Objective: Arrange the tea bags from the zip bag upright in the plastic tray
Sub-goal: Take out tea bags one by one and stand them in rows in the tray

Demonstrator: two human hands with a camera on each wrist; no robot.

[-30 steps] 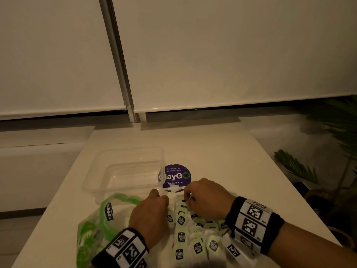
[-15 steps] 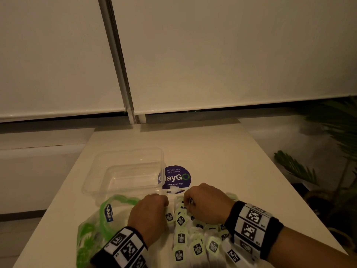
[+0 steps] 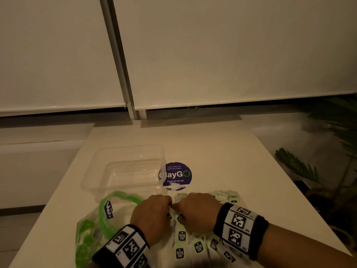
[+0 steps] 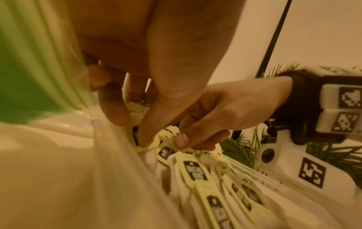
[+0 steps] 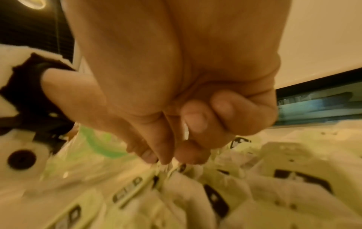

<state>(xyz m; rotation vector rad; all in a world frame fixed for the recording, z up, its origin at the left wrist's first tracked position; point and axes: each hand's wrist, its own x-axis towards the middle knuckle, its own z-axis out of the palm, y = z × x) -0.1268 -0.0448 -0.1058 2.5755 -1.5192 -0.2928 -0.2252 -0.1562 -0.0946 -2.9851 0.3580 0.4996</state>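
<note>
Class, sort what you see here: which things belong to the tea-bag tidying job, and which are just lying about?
Part of the job: tea bags, zip bag, plastic tray, left hand, right hand.

Lying about: round purple sticker, potted plant.

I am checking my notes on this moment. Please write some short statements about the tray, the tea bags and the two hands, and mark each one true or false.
1. The clear plastic tray holds no tea bags. True.
2. The pale green tagged tea bags lie in a pile on the white table. True.
3. The right hand rests inside the tray. False: it pinches at the tea bags.
4. The left hand hangs idle. False: its fingers pinch a tea bag tag.
5. The green-rimmed zip bag lies right of the pile. False: left.
</note>
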